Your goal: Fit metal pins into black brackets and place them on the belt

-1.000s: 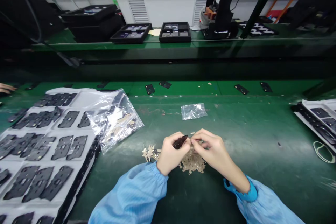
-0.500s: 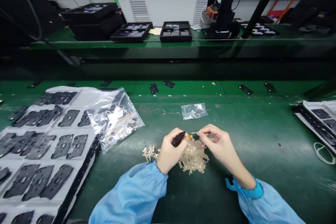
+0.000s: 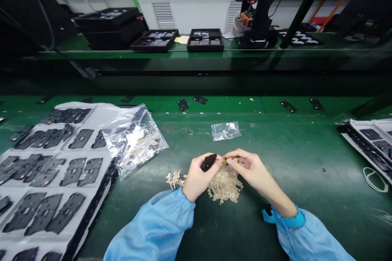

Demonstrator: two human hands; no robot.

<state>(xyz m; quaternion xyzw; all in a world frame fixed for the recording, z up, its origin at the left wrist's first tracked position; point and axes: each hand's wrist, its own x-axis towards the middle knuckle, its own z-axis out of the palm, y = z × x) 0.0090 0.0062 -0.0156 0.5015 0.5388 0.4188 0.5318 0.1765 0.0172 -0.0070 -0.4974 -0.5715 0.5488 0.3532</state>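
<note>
My left hand (image 3: 202, 175) is closed around a flat black plate (image 3: 208, 162), tilted up between thumb and fingers. At the plate's far end a small yellow spot (image 3: 224, 160) shows. There my right hand (image 3: 246, 167) has its thumb and fingertips pinched together, right beside the left fingertips; whatever is between them is hidden. Beneath both hands lies a heap of small beige pieces (image 3: 225, 187). A smaller cluster of similar pieces (image 3: 175, 179) lies to the left of my left hand.
On the left, a white tray (image 3: 101, 120) holds rows of black plates, with a clear zip bag (image 3: 137, 142) over its edge. A small clear bag (image 3: 226, 131) lies beyond my hands. Black trays (image 3: 205, 40) stand on the back shelf; another tray (image 3: 355, 132) and a pale band (image 3: 375, 179) are at right.
My right hand has moved left, bringing its fingertips to the end of the black plate. A thin light strip seen earlier near those fingertips is now hidden. My left hand has hardly moved.
</note>
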